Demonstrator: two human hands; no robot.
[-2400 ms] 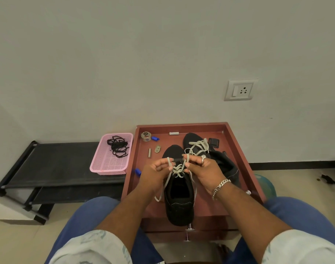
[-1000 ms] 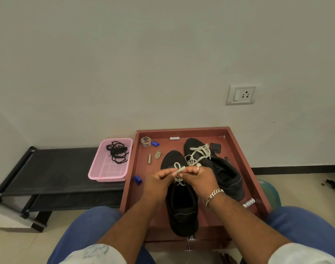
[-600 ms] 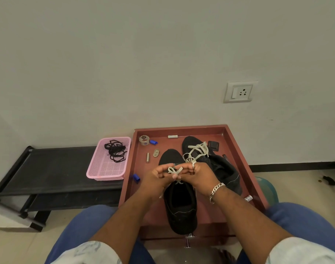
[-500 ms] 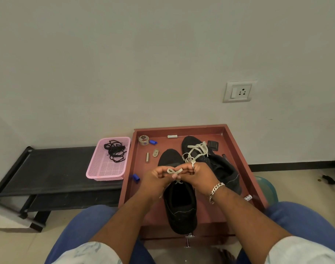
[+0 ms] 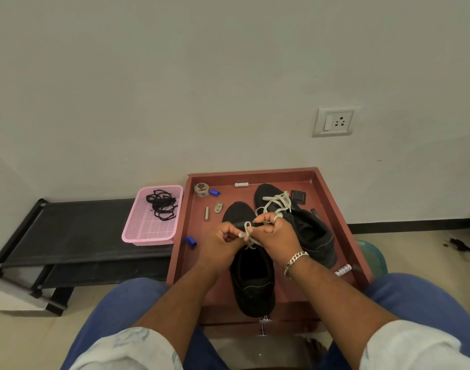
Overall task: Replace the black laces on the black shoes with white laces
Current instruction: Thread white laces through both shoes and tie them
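L hand (image 5: 219, 243) and R hand (image 5: 275, 235) fingers curled, each pinching a loop of the white lace (image 5: 246, 233) over the tongue of the near black shoe (image 5: 252, 279), at the front-centre of the red tray (image 5: 332, 209). Risk: uneven pull or a slipped pinch and the half-formed bow collapses, since the knot looks loose. Lace flat, off-white, bow small; 2nd shoe (image 5: 306, 231) laced white, lies toward the tray's R edge; black laces (image 5: 161, 204) in the pink basket (image 5: 148, 233).

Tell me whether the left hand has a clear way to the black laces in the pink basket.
Probably yes. The black laces lie uncovered in the open pink basket, on the left hand's side with nothing between them. But that hand now pinches the white lace and would have to let go first.
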